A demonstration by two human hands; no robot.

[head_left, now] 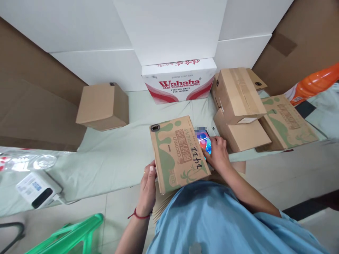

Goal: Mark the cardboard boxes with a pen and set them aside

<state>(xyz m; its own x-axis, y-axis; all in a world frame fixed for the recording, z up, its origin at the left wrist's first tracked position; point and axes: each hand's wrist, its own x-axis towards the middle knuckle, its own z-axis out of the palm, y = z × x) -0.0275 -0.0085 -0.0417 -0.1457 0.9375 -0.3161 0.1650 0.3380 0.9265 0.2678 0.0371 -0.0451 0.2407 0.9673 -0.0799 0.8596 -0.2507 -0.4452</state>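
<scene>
Pale green cloth (106, 162) is lying wrinkled in front of white panels (172, 28). Toward the wearer, a coconut box (173, 158) is sitting between the two hands, overlapping the cloth's front edge in this view and showing its green print and a handwritten number. Against its left side the left hand (147, 187) is pressing, fingers close together; how far they are reaching underneath, I cannot tell. Just beyond its right side a lit phone (203, 141) is lying beside the right hand (218, 153), whose fingers are curling and whose thumb is reaching in near the screen; whether it is pinching the phone or only touching it, I cannot tell. The box is hiding part of the phone, and the phone's top end is showing only as blurred squares.

Farther out, a Wahaha carton (180, 84) is standing against the panels, a plain brown box (97, 106) is resting to its left, and stacked boxes (241, 91) are rising to its right. Picture edges are cutting off an orange bottle (315, 83), some clear plastic bottles (31, 160) and a green stool (69, 233).
</scene>
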